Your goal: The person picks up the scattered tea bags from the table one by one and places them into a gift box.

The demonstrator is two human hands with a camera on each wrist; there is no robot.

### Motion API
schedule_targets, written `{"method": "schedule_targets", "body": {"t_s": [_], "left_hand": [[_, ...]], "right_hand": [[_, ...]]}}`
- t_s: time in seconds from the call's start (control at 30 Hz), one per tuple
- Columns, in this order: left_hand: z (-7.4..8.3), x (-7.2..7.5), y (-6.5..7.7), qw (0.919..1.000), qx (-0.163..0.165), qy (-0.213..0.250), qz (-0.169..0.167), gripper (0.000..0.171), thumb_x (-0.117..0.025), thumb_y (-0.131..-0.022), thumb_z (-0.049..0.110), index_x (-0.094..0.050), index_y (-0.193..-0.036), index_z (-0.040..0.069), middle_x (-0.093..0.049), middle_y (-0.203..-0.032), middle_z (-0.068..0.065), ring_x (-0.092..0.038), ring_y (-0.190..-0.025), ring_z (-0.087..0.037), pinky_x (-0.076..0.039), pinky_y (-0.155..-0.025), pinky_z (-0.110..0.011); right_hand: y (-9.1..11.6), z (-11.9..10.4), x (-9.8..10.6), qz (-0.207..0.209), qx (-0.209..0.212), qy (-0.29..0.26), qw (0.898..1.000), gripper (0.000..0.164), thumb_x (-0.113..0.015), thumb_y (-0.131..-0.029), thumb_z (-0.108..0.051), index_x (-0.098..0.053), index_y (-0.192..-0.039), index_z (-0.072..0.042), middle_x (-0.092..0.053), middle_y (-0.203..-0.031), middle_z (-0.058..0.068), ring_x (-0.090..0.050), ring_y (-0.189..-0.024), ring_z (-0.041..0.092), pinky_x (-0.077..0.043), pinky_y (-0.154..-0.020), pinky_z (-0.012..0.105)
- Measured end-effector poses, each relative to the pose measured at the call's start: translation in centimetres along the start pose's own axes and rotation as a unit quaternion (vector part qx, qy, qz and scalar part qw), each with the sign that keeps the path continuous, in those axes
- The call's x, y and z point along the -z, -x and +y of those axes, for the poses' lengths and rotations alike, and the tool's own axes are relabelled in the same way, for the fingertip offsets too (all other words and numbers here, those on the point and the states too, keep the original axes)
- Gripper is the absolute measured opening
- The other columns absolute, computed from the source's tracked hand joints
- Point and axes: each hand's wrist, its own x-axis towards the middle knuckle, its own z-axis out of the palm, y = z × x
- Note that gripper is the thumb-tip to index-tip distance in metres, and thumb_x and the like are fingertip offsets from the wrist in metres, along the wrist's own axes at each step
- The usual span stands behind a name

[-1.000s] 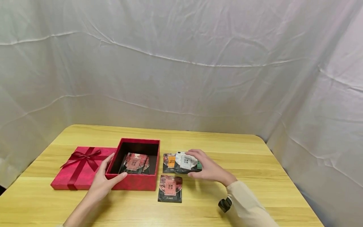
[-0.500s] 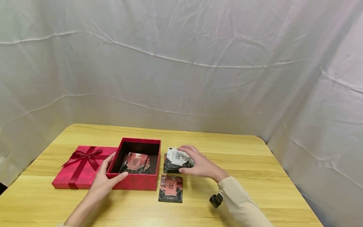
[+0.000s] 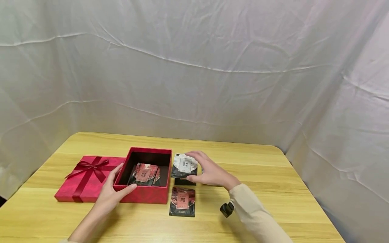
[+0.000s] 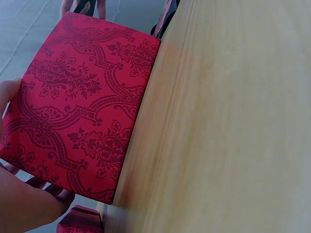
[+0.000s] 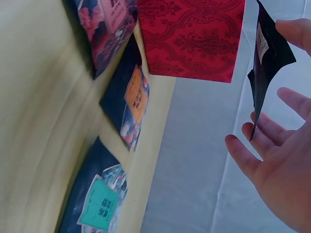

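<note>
White packet [image 3: 184, 165] shifted leftward, right edge pinched in right grip [image 3: 211, 172], left grip [image 3: 110, 193] holding box [image 3: 147, 195]

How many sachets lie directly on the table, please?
3: pink-labelled sachet in front, orange-labelled sachet beyond it, green-labelled sachet farthest from the box. Others may be hidden.

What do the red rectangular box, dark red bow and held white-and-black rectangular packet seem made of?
Box: probably matte paper over cardboard; stiff walls, printed scrollwork.
Bow: likely fabric ribbon, faint sheen; folded loops.
Packet: perhaps laminate film, matte; thin, bent.
</note>
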Motion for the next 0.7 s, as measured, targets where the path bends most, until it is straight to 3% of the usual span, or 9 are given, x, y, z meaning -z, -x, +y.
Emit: {"method": "schedule_targets", "body": {"t_s": [0.57,0.7], "left_hand": [[-0.3,0.0,-0.2,1.0000,0.006,-0.002,-0.002,0.091,-0.073,-0.085,0.016,-0.015,-0.155,0.010,-0.019,-0.154,-0.023,-0.013,-0.139,-0.041,-0.015,-0.103,-0.070],[-0.4,-0.1,-0.2,1.0000,0.006,0.006,0.000,0.090,-0.073,-0.085,0.014,-0.015,-0.154,0.010,-0.021,-0.153,-0.023,-0.018,-0.137,-0.040,-0.017,-0.104,-0.068]], "right_hand": [[-3.1,-2.3,-0.3,-0.028,0.015,0.011,0.999,0.078,-0.069,-0.083,-0.037,-0.034,-0.150,-0.018,-0.030,-0.152,0.008,-0.029,-0.137,0.022,-0.034,-0.105,0.049],[-4.1,-2.9,-0.5,-0.036,0.028,0.021,0.999,0.078,-0.070,-0.084,-0.037,-0.034,-0.150,-0.017,-0.030,-0.152,0.008,-0.029,-0.137,0.022,-0.033,-0.106,0.049]]}}
